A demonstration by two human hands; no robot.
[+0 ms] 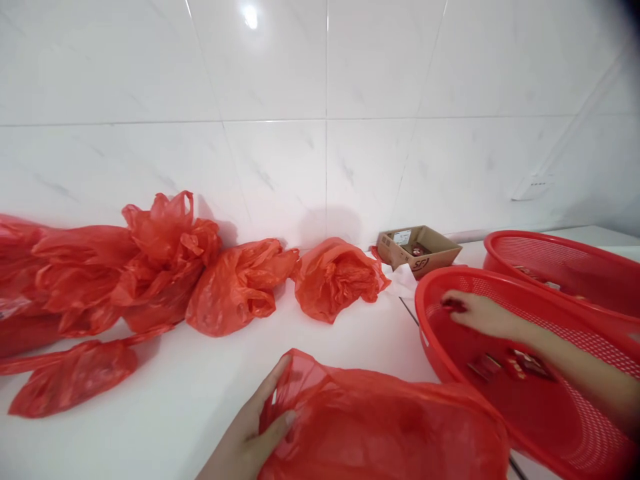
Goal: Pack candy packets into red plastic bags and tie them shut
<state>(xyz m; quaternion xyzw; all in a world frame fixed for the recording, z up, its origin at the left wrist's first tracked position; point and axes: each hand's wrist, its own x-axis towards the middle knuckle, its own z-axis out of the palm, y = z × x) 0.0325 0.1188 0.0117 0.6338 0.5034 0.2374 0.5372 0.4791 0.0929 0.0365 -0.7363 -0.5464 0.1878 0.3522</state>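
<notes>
My left hand (257, 423) grips the left edge of a red plastic bag (395, 427), its thumb on the near side and its fingers behind the film. The bag lies wide at the front of the table, against the near red basket (431, 333). Inside that basket, toward its far left wall, my right hand (479, 315) pinches a small dark red item (454, 305), too blurred to name. Below my right forearm, a few small shiny red and dark packets (533, 365) lie on the basket's floor.
A second red basket (560, 245) with small packets stands behind at the right. An open cardboard box (435, 257) sits by the tiled wall. Crumpled red bags (340, 277) line the wall, and a flat red bag (75, 377) lies on the white table (200, 393) at left.
</notes>
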